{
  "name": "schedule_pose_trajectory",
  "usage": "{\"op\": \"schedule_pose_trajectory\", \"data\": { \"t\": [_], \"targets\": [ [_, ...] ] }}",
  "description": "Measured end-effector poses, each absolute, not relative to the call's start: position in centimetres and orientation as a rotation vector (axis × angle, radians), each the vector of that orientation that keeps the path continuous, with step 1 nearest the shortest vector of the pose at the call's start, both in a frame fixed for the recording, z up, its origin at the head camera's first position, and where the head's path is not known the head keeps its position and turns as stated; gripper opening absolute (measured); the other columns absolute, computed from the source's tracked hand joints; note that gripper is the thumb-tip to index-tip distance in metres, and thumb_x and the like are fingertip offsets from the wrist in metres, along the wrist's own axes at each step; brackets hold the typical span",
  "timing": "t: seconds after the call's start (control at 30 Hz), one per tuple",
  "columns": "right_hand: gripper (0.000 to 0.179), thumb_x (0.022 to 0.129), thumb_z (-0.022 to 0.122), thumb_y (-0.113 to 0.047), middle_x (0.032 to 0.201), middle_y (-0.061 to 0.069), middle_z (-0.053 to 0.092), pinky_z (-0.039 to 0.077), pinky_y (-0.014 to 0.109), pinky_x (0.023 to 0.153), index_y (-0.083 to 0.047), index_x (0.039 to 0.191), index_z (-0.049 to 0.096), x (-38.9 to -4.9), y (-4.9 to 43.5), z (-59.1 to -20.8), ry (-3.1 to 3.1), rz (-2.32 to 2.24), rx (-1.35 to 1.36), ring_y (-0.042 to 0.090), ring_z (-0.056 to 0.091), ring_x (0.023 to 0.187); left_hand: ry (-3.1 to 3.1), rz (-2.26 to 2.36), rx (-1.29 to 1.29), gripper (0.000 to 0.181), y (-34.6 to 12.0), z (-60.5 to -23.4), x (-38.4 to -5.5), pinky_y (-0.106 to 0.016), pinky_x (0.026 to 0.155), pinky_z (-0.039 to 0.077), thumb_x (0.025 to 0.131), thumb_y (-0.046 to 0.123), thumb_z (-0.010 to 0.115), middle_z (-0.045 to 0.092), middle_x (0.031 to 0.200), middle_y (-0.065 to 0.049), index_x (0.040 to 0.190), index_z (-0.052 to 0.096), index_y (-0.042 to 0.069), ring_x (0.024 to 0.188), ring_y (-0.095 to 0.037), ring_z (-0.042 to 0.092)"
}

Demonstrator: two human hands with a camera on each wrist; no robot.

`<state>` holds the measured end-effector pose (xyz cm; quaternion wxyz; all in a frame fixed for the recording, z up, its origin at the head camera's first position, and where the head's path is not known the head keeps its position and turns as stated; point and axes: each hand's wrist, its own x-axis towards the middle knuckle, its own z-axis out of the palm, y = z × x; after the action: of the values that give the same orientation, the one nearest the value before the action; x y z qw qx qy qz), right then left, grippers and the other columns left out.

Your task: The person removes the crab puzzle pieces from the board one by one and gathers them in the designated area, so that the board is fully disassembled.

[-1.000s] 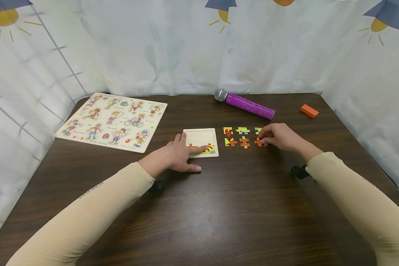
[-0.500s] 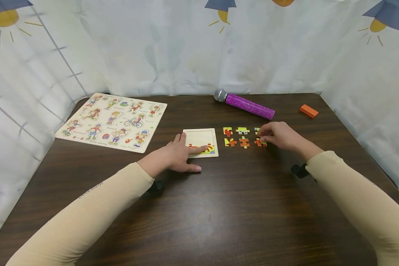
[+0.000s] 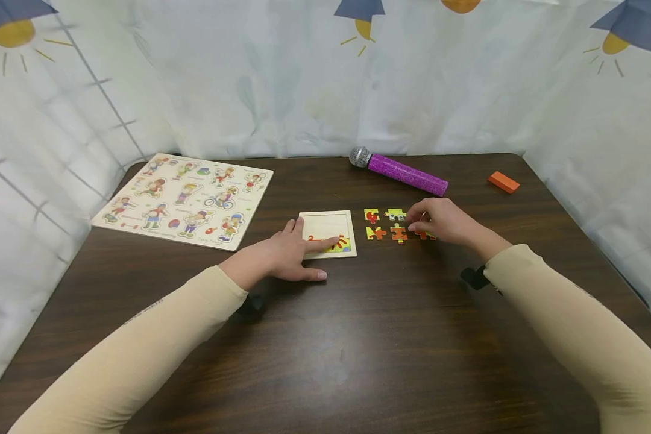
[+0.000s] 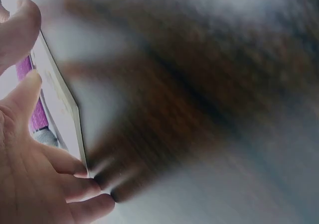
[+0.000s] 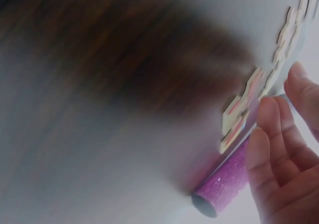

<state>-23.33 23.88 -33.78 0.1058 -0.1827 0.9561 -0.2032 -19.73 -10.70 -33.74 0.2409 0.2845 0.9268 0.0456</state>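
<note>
In the head view my left hand (image 3: 295,253) lies spread on a small square wooden puzzle tray (image 3: 325,218). A strip of red and yellow picture shows along the tray's near edge, partly under the index finger. Right of the tray, jigsaw pieces lie in two rows; an orange piece (image 3: 398,233) and a yellow piece with eyes (image 3: 395,214) are in the middle. My right hand (image 3: 442,222) hovers by the right end of the rows, fingers bent, partly covering the rightmost pieces. The right wrist view shows a gap between thumb and fingers, beside pieces (image 5: 241,102) on the table.
A large wooden picture board (image 3: 187,202) lies at the left. Behind the pieces is a purple glitter microphone (image 3: 407,172). An orange block (image 3: 503,181) sits at the far right of the dark table (image 3: 347,355). White curtains (image 3: 293,78) hang around it.
My right hand has shifted left from the rightmost pieces toward the middle ones. My left hand stays on the tray.
</note>
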Motion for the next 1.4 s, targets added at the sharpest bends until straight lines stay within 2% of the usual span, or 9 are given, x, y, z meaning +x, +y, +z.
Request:
{"op": "schedule_pose_trajectory", "data": {
  "t": [0.17,0.3,0.53,0.7,0.9,1.17,1.4],
  "targets": [
    [0.018,0.097,0.071,-0.013,0.113,0.012,0.075,0.054,0.040,0.079,-0.006,0.113,0.075,-23.5,22.9,-34.0,2.814,-0.608,-0.578,0.023,0.064,0.092,2.494,0.229,0.786,0.071,-11.5,-33.8,-19.9,-0.068,0.120,0.022,0.096,0.060,0.061,-0.011,0.166,-0.035,0.158,0.027,0.050,0.155,-0.055,0.000],
    [0.018,0.097,0.071,-0.013,0.111,0.012,0.075,0.055,0.040,0.080,-0.005,0.113,0.075,-23.7,22.1,-34.0,2.816,-0.617,-0.602,0.023,0.065,0.093,2.475,0.293,0.774,0.070,-11.9,-33.8,-19.8,-0.070,0.119,0.021,0.096,0.059,0.062,-0.019,0.166,-0.030,0.157,0.029,0.051,0.155,-0.054,-0.005],
    [0.018,0.096,0.073,-0.015,0.108,0.011,0.075,0.055,0.038,0.076,-0.006,0.112,0.076,-23.9,21.1,-33.8,2.807,-0.634,-0.614,0.024,0.063,0.090,2.502,0.235,0.823,0.069,-11.5,-34.0,-19.0,-0.069,0.121,0.019,0.096,0.059,0.062,-0.005,0.166,-0.036,0.158,0.033,0.046,0.155,-0.055,0.000],
    [0.019,0.096,0.072,-0.014,0.112,0.012,0.075,0.055,0.041,0.083,-0.006,0.113,0.076,-23.9,20.4,-33.7,2.801,-0.623,-0.625,0.024,0.063,0.095,2.517,0.186,0.846,0.069,-11.1,-33.8,-18.4,-0.068,0.121,0.020,0.095,0.059,0.063,0.001,0.166,-0.037,0.157,0.035,0.046,0.155,-0.052,0.004],
    [0.019,0.096,0.073,-0.015,0.113,0.011,0.075,0.053,0.045,0.093,-0.007,0.113,0.076,-24.1,18.7,-33.6,2.780,-0.634,-0.657,0.025,0.063,0.103,2.509,0.176,0.833,0.069,-10.9,-33.6,-18.4,-0.068,0.121,0.020,0.095,0.058,0.064,0.002,0.166,-0.037,0.157,0.036,0.046,0.156,-0.053,0.003],
    [0.015,0.096,0.072,-0.014,0.104,0.009,0.071,0.053,0.039,0.084,-0.008,0.109,0.076,-24.4,14.5,-33.6,2.745,-0.608,-0.844,0.022,0.061,0.090,2.515,0.157,0.851,0.068,-10.8,-33.7,-18.5,-0.066,0.121,0.022,0.095,0.059,0.063,0.002,0.166,-0.037,0.156,0.037,0.045,0.156,-0.050,0.006],
    [0.022,0.097,0.071,-0.015,0.111,0.011,0.071,0.054,0.040,0.094,-0.008,0.117,0.076,-24.5,10.6,-33.6,2.654,-0.538,-0.973,0.025,0.064,0.102,2.504,0.157,0.865,0.068,-10.7,-33.8,-18.6,-0.067,0.121,0.021,0.096,0.058,0.063,0.001,0.166,-0.036,0.157,0.037,0.044,0.156,-0.050,0.003]
  ]
}}
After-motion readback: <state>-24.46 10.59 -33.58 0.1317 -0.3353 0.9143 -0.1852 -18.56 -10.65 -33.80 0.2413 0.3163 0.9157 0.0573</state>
